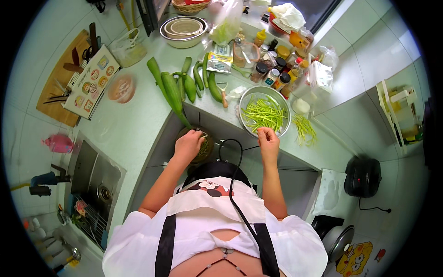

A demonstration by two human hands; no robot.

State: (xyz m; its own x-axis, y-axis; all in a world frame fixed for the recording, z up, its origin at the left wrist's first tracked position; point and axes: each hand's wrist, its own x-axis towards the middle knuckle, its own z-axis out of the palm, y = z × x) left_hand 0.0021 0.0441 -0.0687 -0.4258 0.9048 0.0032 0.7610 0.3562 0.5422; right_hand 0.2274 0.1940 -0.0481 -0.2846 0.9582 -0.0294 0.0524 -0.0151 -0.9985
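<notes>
My left hand (187, 146) is below the counter's front edge, over a round brown bin (211, 154) with green scraps in it. Its fingers are pinched together; a small pale bit shows at the tips, too small to name. At the near rim of a steel bowl (288, 121), my right hand (268, 141) is closed in a pinch, and what it holds, if anything, is hidden. Thin cut green stems (264, 114) fill the bowl. More thin stems (304, 129) lie loose on the counter to its right.
Large green gourds (171, 90), green peppers (189, 87) and a wooden-handled peeler (224, 96) lie left of the bowl. Seasoning jars (271, 76) crowd behind it. A sink (87, 173) is at left, a knife rack (87, 83) beyond it, a black appliance (362, 176) at right.
</notes>
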